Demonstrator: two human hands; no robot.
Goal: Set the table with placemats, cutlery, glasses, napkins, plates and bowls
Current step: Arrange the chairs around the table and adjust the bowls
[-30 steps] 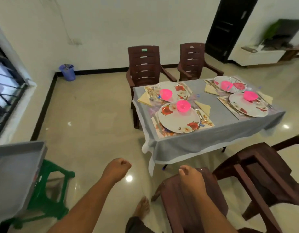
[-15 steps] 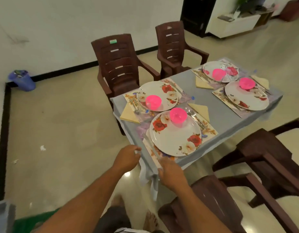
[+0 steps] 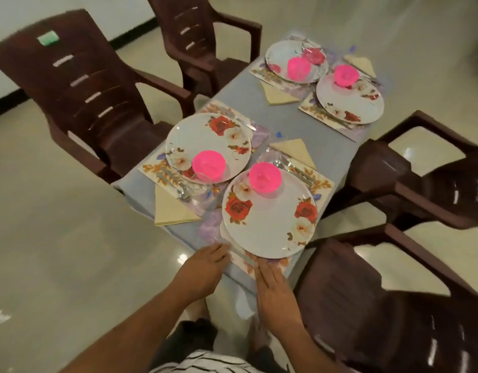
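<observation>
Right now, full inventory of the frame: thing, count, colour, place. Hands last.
Round floral plates: 4, white with red roses, one per placemat.
Small plastic bowls: 4, bright pink, one on each plate.
Floral placemats: 4, cream and lilac, under the plates.
Folded napkins: 4, pale yellow, beside the settings.
Metal cutlery: count unclear, silver, on the placemats.
Tablecloth: 1, grey, covering the table.
Plastic armchairs: 4, dark brown, around the table.
Left hand: fingers at the near placemat's corner.
Right hand: flat, fingers straight, on the near placemat below the plate.
</observation>
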